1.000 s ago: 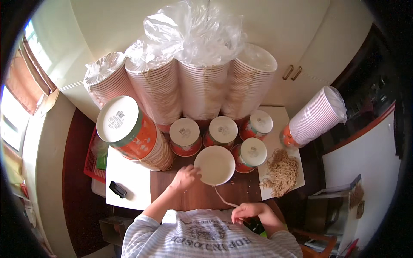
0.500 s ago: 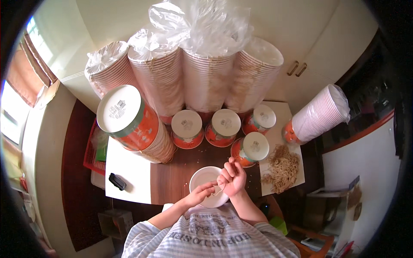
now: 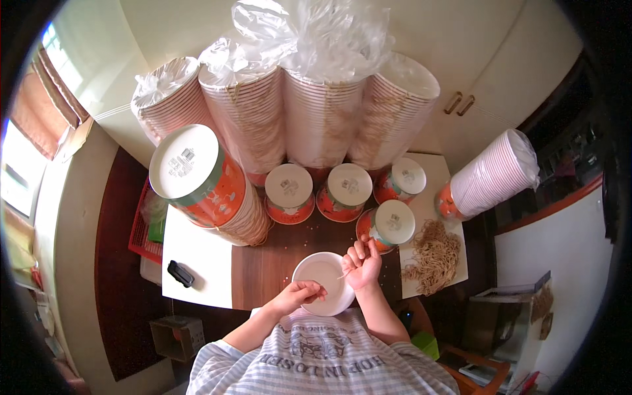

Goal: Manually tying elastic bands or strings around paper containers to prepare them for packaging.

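Just above the near rim of a white paper bowl [image 3: 315, 268], my left hand [image 3: 296, 297] has its thumb and fingertips pinched together. What they hold, if anything, is too small to make out. My right hand [image 3: 363, 266] is raised palm-up at the bowl's right side, fingers curled. A thin pale strand [image 3: 343, 274] sticks out of it toward the left. Right behind that hand stands an upside-down orange-and-green paper tub [image 3: 395, 224]. A tangled heap of tan cord-like strands [image 3: 434, 258] lies to its right on a white board.
More upturned tubs [image 3: 288, 187] line the table behind the bowl. A taller stack of tubs [image 3: 184, 161], with tan strands around its lower part, stands left. Plastic-wrapped stacks [image 3: 322, 122] tower behind; another wrapped stack [image 3: 490, 174] leans right. A black object [image 3: 180, 274] lies at left.
My hands have drawn apart: the left one moved slightly left, the right one slightly right. The strand that hung in a loop between them now shows only at my right hand.
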### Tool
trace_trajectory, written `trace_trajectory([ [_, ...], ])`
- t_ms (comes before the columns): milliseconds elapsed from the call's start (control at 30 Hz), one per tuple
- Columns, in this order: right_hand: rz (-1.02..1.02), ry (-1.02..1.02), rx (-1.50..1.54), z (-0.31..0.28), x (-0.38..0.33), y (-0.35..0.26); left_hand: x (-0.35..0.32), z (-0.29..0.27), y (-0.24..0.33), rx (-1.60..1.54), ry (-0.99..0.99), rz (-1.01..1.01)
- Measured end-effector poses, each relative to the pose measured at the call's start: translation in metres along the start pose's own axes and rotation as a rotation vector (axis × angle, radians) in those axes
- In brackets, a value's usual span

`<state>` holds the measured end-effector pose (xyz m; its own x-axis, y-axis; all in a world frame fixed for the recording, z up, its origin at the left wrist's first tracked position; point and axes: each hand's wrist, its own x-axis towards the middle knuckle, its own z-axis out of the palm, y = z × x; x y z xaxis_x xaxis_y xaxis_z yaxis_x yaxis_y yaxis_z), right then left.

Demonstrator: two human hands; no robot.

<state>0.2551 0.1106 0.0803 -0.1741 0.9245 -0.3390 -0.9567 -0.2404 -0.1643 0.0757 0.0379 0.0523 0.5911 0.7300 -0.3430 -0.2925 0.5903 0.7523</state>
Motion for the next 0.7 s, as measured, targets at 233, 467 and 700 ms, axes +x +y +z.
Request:
trace_trajectory([
  [233,-0.002,0.013,-0.339,-0.01,-0.004,-0.003,-0.005,-0.01,-0.001,0.021,0.057,-0.024],
  [467,0.366,-0.484,-1.501,-0.018,-0.021,0.011,-0.007,-0.008,0.022,0.761,0.173,0.071],
  [700,0.326,-0.676,-1.572,-0.035,-0.024,0.027,-0.016,-0.008,0.033,1.028,0.135,0.019],
])
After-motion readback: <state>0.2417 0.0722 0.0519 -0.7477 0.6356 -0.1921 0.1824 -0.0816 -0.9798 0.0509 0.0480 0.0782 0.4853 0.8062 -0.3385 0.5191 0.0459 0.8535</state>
